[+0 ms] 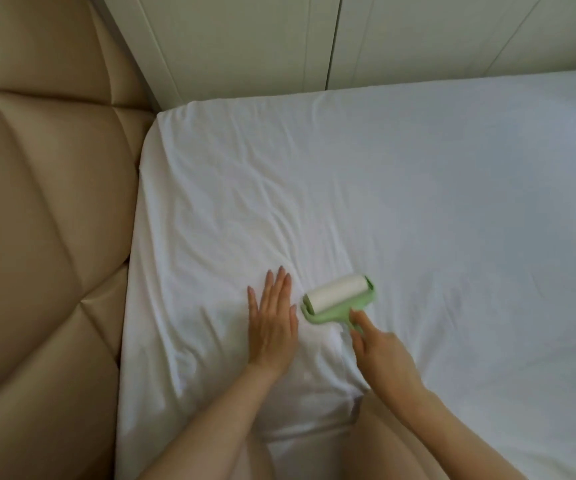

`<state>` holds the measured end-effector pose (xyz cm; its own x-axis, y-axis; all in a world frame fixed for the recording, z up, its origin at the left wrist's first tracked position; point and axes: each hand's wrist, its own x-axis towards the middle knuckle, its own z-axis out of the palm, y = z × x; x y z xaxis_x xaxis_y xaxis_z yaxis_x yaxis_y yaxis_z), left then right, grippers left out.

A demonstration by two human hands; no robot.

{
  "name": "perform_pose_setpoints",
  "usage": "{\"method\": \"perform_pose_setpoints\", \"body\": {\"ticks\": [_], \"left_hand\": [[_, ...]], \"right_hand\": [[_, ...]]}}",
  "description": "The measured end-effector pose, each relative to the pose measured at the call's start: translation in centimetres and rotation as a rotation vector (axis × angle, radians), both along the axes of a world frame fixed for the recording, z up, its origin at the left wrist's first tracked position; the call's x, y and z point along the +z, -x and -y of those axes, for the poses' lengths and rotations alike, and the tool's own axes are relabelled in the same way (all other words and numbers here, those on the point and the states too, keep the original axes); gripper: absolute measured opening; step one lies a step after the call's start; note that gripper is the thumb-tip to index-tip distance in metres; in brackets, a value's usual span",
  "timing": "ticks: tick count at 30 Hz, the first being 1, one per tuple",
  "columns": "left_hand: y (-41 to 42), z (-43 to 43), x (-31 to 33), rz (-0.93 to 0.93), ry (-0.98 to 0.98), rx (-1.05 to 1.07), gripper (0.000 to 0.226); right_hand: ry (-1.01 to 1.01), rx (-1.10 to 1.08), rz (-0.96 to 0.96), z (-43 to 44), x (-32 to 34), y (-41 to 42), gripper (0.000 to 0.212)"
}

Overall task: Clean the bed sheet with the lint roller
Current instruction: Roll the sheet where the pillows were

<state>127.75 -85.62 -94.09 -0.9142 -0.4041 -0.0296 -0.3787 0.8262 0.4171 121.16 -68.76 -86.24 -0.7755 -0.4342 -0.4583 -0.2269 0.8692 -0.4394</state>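
Both hands work near the bed's head end: the left hand (272,327) lies flat, fingers straight, pressing the white bed sheet (418,202). Just beside it, the right hand (380,351) grips the handle of the green lint roller (338,299), whose white roll rests on the wrinkled sheet, near the tan padded headboard (44,237).

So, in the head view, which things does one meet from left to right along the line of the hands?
Padded beige headboard → left hand, flat on the bed sheet → green lint roller → right hand, holding the roller's handle.
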Motion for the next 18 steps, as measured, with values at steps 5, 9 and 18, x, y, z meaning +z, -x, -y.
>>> {"method": "perform_pose_setpoints", "body": {"ticks": [5,9,18], "left_hand": [[-1.9,3.7,-1.2,0.124,0.103,0.014,0.058],[-4.9,8.2,-1.4,0.242,0.125,0.235,0.062],[-6.9,10.1,-0.1,0.283,-0.012,0.527,0.061]], "right_hand": [[-0.098,0.000,0.083,-4.8,1.9,-3.5,0.037],[-0.078,0.036,0.021,-1.5,0.7,-1.0,0.035],[0.042,0.071,-0.054,4.9,0.3,3.9,0.036]]}}
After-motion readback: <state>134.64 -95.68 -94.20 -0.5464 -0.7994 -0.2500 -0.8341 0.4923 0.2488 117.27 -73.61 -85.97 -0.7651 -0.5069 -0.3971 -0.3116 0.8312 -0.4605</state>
